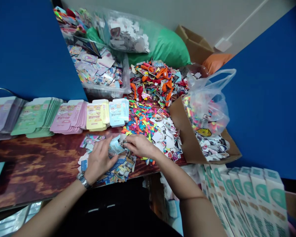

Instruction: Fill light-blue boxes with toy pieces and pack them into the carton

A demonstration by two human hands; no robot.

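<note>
We work at a wooden table (pixel 34 171) hemmed by blue walls. From nine to twelve o'clock runs a row of flat card sleeves (pixel 64 117) — grey, green, pink, yellow, blue — stacked and, we judge, yet to be filled. At one o'clock lies a heap of small bright pieces (pixel 140 119), with a spread of sticker cut-outs (pixel 166 136) just beside it, and a clear plastic bag (pixel 207 105) sits in an open cardboard box (pixel 182 131) at two o'clock. At four o'clock stand white and teal boxes (pixel 246 197) in a tight rank.

At the centre, our left hand (pixel 98 161) curls round a pale blue packet (pixel 115 146), fingers closed on it, over loose printed cards (pixel 118 169). Our right hand (pixel 139 144) pinches the packet's mouth (what it pinches besides, we cannot tell). One packet is in hand, many sleeves are untouched.
</note>
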